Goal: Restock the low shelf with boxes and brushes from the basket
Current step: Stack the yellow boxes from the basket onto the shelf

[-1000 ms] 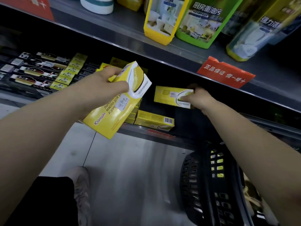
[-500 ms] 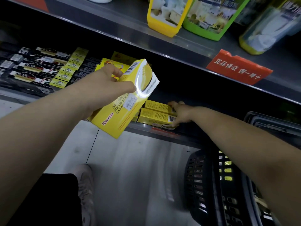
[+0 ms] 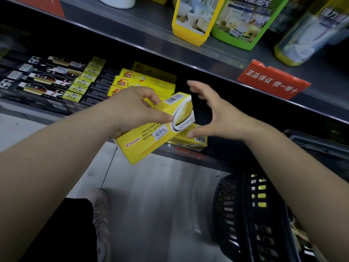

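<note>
My left hand (image 3: 132, 108) grips a long yellow box (image 3: 151, 135) with Cyrillic print, tilted up toward the low shelf (image 3: 188, 151). My right hand (image 3: 211, 114) hovers open just right of the box's upper end, fingers spread and holding nothing. Beneath it, yellow boxes (image 3: 190, 141) lie stacked at the shelf's front edge. More yellow boxes (image 3: 143, 83) lie further back on the shelf. The black plastic basket (image 3: 236, 210) stands on the floor at the lower right, with yellow items showing through its slots.
Black and yellow brush packs (image 3: 47, 80) fill the left of the low shelf. The upper shelf (image 3: 132, 29) carries yellow and green cleaner bottles (image 3: 241, 21) and a red price sign (image 3: 272, 80). My shoe (image 3: 100, 214) stands on the grey floor.
My right hand set its yellow box onto the stack at the shelf's front, let go, and rose open beside the box in my left hand. The left hand's box shifted right.
</note>
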`<state>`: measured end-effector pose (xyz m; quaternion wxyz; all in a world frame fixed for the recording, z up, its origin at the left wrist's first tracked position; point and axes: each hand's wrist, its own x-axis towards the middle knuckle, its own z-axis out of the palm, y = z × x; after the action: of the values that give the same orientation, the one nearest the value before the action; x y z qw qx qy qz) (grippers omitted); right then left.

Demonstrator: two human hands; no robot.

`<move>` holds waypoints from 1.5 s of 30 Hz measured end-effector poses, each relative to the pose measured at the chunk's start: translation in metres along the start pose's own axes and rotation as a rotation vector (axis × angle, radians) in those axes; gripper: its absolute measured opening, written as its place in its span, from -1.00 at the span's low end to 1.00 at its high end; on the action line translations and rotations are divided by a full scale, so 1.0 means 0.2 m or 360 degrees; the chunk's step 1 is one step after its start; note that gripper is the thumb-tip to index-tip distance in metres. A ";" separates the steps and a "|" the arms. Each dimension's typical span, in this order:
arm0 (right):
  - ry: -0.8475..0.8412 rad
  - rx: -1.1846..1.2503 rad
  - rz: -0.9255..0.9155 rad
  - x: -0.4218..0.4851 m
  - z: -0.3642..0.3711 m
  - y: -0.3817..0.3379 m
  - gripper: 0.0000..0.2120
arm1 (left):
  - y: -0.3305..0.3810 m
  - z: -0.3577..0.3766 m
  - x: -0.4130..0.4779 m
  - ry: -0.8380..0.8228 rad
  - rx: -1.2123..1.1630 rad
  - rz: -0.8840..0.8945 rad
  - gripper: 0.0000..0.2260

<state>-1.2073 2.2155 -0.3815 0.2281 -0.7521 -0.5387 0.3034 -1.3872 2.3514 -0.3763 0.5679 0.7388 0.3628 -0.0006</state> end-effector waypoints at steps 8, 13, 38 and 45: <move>-0.0204 -0.0299 0.0141 -0.13 0.03 -0.06 -0.65 | 0.04 0.10 -0.01 -0.0103 0.0189 0.0257 -0.69; -0.0073 -0.0266 0.0540 -0.15 -0.07 0.20 -0.70 | 0.03 0.08 0.01 -0.0008 0.0299 0.0349 -0.76; -0.0437 -0.0931 0.0890 0.36 0.10 0.53 -0.32 | 0.07 0.22 0.09 -0.0093 0.0460 0.0405 -0.88; 0.0052 0.0017 0.0494 -0.12 -0.21 0.15 -0.80 | 0.21 0.47 0.01 -0.0240 0.0653 0.0642 -0.84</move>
<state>-1.1623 2.1829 -0.3668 0.1913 -0.8300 -0.4104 0.3256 -1.3243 2.2703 -0.3752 0.4207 0.8932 0.1578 -0.0159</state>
